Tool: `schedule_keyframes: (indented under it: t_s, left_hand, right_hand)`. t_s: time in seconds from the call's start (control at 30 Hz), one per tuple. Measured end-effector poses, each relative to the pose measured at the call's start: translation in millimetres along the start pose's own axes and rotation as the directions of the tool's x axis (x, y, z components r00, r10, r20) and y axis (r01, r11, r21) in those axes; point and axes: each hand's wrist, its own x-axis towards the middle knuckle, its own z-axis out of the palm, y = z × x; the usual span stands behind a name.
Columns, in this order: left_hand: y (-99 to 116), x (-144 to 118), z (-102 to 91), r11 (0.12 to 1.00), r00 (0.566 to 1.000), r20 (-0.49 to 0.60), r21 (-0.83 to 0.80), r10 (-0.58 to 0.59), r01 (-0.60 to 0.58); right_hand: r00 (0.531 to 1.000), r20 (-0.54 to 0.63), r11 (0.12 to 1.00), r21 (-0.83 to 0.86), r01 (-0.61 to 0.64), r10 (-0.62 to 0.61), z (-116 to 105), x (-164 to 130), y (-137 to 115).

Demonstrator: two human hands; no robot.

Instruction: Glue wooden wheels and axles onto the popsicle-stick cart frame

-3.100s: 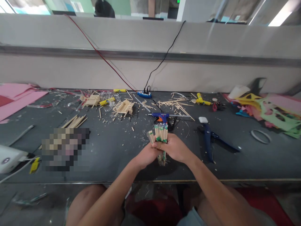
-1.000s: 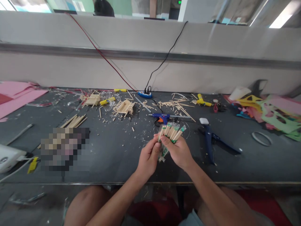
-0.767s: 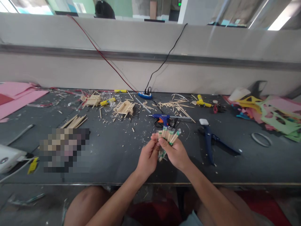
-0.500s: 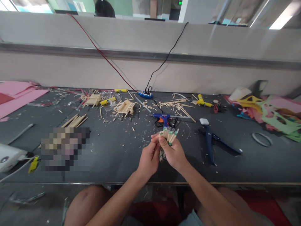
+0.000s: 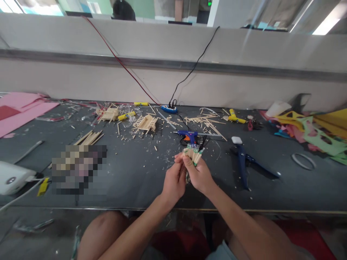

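In front of me both hands are closed around a bundle of wooden sticks [image 5: 193,154] in clear plastic wrapping with green marks. My right hand [image 5: 199,175] grips it from the right, its thumb across the front. On the left side, the fingertips of my left hand [image 5: 175,177] pinch at the bundle, close to the right thumb. The stick tops fan out above my fingers, and the lower part is mostly hidden. Just beyond the hands lies a blue glue gun [image 5: 189,135] with an orange trigger.
Dark-blue cutters [image 5: 242,162] lie to the right, near a grey ring [image 5: 303,161]. Farther back are small stick models [image 5: 146,123], loose sticks [image 5: 202,119] and a blue power strip [image 5: 168,108]. At left are more sticks [image 5: 88,138] and a white device [image 5: 15,178].
My view has shifted slightly, so the scene sits a little farther right. Both hands keep their hold on the bundle, whose top ends are turned slightly.
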Motion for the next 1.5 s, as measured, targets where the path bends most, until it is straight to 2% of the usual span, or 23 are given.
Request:
schedule_keyframes:
  t_s: [0.3, 0.53, 0.83, 1.1, 1.33, 1.5]
  left_hand:
    - [-0.9, 0.0, 2.6, 1.0, 1.0, 0.006, -0.023, 0.011, -0.01]
    - [-2.1, -0.9, 0.1, 1.0, 1.0, 0.017, -0.003, -0.004, 0.004]
    - [-1.1, -0.2, -5.6, 1.0, 0.997, 0.075, 0.029, -0.007, 0.004]
    - [-0.2, 0.7, -5.2, 0.999, 0.998, 0.067, 0.042, -0.009, 0.006]
    - [3.4, 0.5, -6.4, 0.997, 0.997, 0.064, 0.052, -0.053, 0.05]
    - [7.7, 4.8, -14.7, 0.994, 0.987, 0.123, 0.054, -0.103, 0.097]
  right_hand:
    - [1.0, -0.012, 0.999, 0.022, -0.026, 0.027, -0.5, -2.2, 1.8]
    - [0.999, 0.037, 0.999, -0.019, -0.028, 0.029, -1.8, -1.9, -0.5]
    - [0.997, 0.061, 0.998, 0.02, -0.055, 0.054, -4.5, -4.0, 2.3]
    - [0.996, 0.069, 0.998, 0.029, -0.051, 0.049, -5.1, -3.5, 4.1]
    - [0.994, 0.088, 0.996, 0.049, -0.072, 0.067, -6.8, -4.0, 2.6]
    - [0.992, 0.098, 0.997, 0.027, -0.078, 0.075, -8.2, -3.9, 0.9]
